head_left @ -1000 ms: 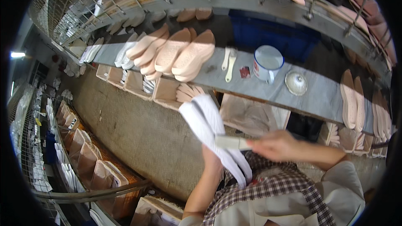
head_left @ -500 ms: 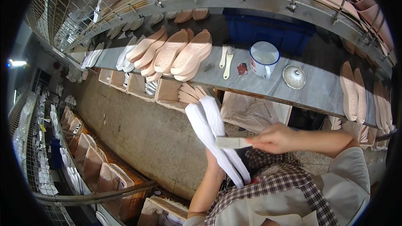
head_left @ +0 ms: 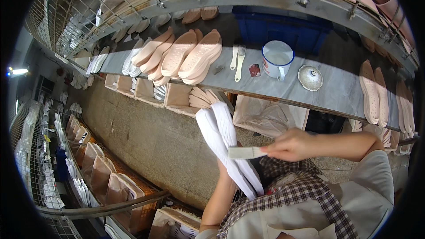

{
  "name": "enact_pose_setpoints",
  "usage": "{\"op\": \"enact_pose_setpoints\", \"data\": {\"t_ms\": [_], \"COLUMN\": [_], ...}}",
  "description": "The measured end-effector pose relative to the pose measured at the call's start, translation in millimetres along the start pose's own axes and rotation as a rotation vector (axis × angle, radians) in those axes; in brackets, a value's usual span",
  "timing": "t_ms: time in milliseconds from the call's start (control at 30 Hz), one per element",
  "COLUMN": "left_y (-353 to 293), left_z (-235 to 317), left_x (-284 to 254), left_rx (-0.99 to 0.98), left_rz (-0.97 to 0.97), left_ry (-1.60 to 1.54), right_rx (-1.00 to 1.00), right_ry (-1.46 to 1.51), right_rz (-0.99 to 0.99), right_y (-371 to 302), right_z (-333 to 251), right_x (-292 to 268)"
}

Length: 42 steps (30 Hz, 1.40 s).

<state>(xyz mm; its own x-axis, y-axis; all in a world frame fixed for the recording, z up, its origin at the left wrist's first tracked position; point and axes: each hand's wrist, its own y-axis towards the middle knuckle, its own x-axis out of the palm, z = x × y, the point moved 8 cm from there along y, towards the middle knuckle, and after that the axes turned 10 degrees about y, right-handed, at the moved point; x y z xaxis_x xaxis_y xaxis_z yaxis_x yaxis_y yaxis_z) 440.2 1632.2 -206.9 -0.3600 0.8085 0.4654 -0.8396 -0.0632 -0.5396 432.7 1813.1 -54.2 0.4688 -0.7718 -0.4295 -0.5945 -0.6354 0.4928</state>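
Note:
A pair of white shoe soles [head_left: 221, 139] lies side by side in front of my body, slanting up and left toward the bench. My left hand [head_left: 225, 168] holds them from beneath, its fingers mostly hidden behind the soles. In my right hand [head_left: 290, 145] a flat, pale brush [head_left: 244, 152] is gripped by its handle. The brush's wide bristle end lies across the right-hand sole, about midway along it; whether it touches the surface I cannot tell.
The grey bench [head_left: 221, 81] bears peach soles [head_left: 199, 55], two more brushes [head_left: 239, 64], a white enamel mug [head_left: 278, 59] with a blue rim, and its lid [head_left: 310, 78]. Lined bins [head_left: 177, 104] stand below. A wire rack [head_left: 88, 17] rises at the back left; a metal rail [head_left: 106, 208] curves lower left.
The view has shifted slightly, moving the bench things a little in the picture. Both hands keep nearly the same pose, with the soles and brush still held.

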Motion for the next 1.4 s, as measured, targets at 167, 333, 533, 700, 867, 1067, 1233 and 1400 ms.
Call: {"op": "enact_pose_setpoints", "data": {"t_ms": [167, 333, 533, 700, 867, 1067, 1233, 1400], "left_y": [-1, 4, 9, 10, 1, 2, -5, -2], "left_z": [4, 5, 9, 19, 23, 23, 25, 22], "left_x": [3, 4, -10, 10, 16, 9, 23, 19], "left_rx": [0.041, 0.113, 0.085, 0.156, 0.24, 0.179, 0.256, 0.212], "left_rz": [-0.071, -0.177, -0.021, -0.108, -0.145, -0.094, -0.166, -0.088], "left_ry": [0.136, 0.159, 0.229, 0.241, 0.239, 0.226, 0.262, 0.303], "right_rx": [0.158, 0.094, 0.001, 0.041, 0.009, 0.029, 0.178, 0.181], "right_ry": [-0.192, -0.217, -0.074, -0.412, -0.429, -0.233, -0.449, -0.333], "right_rz": [-0.064, 0.052, 0.032, 0.158, -0.093, -0.058, 0.027, -0.022], "right_y": [2, -6, 13, 45, 44, 55, 57, 51], "right_z": [10, 7, 7, 5, -7, -20, -7, 1], "right_x": [0, -2, 0, -33, 0, 1, -16, -12]}}
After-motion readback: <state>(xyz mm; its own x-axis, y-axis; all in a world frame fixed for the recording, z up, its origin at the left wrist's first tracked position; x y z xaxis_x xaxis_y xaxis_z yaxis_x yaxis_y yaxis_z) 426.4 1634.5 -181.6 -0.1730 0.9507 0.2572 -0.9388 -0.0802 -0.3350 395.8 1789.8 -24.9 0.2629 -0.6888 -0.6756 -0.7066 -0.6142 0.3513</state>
